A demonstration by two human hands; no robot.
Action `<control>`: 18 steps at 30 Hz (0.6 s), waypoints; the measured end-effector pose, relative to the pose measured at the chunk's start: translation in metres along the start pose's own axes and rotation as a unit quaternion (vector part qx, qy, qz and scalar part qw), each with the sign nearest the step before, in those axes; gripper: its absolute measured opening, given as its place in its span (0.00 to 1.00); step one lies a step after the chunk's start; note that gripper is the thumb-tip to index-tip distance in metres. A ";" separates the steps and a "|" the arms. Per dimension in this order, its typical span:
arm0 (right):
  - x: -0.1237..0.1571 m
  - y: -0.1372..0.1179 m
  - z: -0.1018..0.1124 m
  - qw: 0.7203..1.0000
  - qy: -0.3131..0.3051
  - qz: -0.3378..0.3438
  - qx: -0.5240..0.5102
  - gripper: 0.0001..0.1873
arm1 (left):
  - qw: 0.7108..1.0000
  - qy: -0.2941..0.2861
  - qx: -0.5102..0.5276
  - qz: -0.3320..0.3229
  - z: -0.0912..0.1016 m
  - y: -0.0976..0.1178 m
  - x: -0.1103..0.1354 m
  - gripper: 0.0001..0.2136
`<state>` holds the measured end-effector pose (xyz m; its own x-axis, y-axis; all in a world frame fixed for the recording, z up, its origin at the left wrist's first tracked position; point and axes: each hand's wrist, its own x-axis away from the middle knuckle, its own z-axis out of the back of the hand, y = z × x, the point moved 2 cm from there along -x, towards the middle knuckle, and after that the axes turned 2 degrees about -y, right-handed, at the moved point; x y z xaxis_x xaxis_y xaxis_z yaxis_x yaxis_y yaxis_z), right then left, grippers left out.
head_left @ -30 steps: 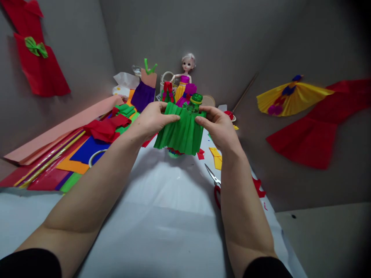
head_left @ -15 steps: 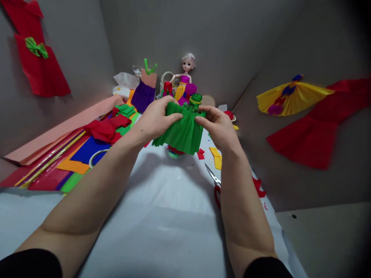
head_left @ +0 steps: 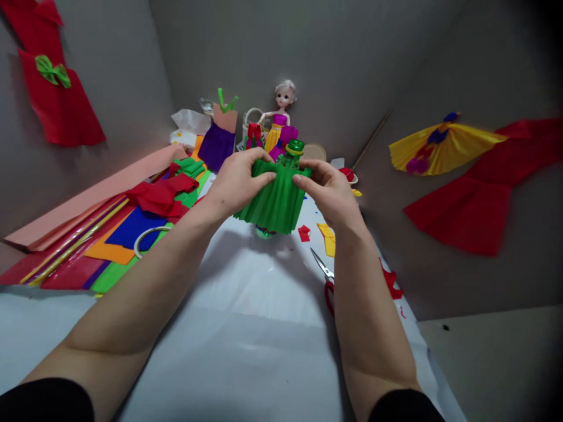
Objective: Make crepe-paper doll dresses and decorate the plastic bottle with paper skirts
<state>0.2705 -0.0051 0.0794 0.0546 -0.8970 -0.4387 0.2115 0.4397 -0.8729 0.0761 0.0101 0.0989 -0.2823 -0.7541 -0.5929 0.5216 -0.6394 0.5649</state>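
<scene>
Both my hands pinch the top edge of a pleated green crepe-paper skirt [head_left: 275,204], which is gathered around the neck of a plastic bottle [head_left: 291,159]. My left hand [head_left: 235,183] grips the paper's left side. My right hand [head_left: 326,190] presses its right side, close to the bottle's green cap [head_left: 295,146]. The skirt hangs down and hides most of the bottle. A bit of red and green shows beneath its hem.
A doll [head_left: 281,120] stands behind my hands, beside a purple paper dress [head_left: 215,146]. Scissors [head_left: 324,271] lie right of centre on the white-covered table [head_left: 246,328]. Coloured paper sheets [head_left: 88,246] lie at left. Paper dresses [head_left: 457,187] hang on the walls.
My hands have drawn the top of the green skirt in tighter around the bottle neck. The left hand sits slightly higher, and the bottle cap now shows more clearly above the paper.
</scene>
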 end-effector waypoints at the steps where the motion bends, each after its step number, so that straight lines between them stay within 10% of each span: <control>1: 0.000 -0.001 0.000 1.000 0.003 0.001 0.004 0.21 | 1.000 0.000 -0.003 -0.001 0.000 0.000 0.000 0.06; 18: 0.000 0.001 -0.007 0.998 0.015 0.018 0.067 0.20 | 0.999 0.005 -0.037 -0.016 -0.003 -0.004 -0.003 0.07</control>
<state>0.2636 -0.0043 0.0775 0.0367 -0.8782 -0.4770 0.3377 0.4601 -0.8211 0.0771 0.0151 0.0963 -0.2914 -0.7315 -0.6164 0.5713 -0.6499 0.5012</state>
